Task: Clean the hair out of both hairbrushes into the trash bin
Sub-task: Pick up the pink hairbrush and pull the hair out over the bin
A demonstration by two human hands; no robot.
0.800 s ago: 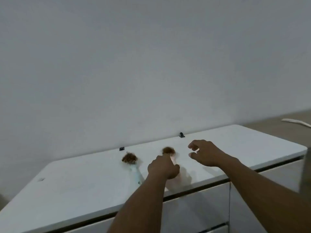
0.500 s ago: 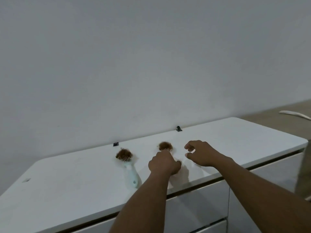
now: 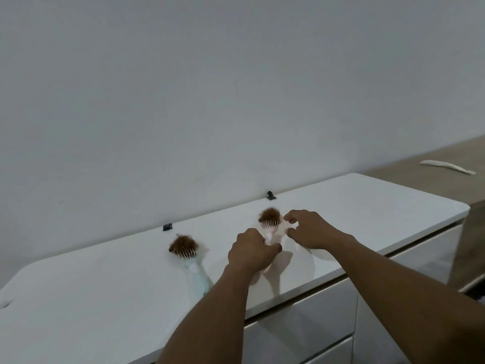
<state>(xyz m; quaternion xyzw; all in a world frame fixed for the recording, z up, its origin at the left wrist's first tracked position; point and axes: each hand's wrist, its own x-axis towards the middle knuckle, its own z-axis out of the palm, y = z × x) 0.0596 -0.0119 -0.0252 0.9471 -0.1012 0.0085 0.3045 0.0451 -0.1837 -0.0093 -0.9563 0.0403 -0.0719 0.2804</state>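
At the near edge of the view, two bare forearms reach forward over a white bench (image 3: 105, 311) with drawer fronts below its front lip. The left hand (image 3: 252, 252) is curled into a fist around the handle of the pink hairbrush (image 3: 270, 227), whose head points away toward the wall. The bristles carry a clump of brown hair (image 3: 269, 214). Whether the brush is lifted or resting on the bench cannot be told. Just right of the brush head, the right hand (image 3: 312, 229) hovers with thumb and fingers bent and slightly apart, gripping nothing, its fingertips close beside the hair clump.

To the left, well apart from the hands, a pale blue hairbrush (image 3: 194, 269) lies flat on the bench, handle toward the near side, its head covered by a second brown hair clump (image 3: 182, 244).

Farther back, two small black clips (image 3: 167, 227) sit along the bench's far edge against the plain grey wall (image 3: 236, 88). At the far right, a white curved object (image 3: 446, 166) lies on a wooden surface (image 3: 420, 164) beyond the bench.
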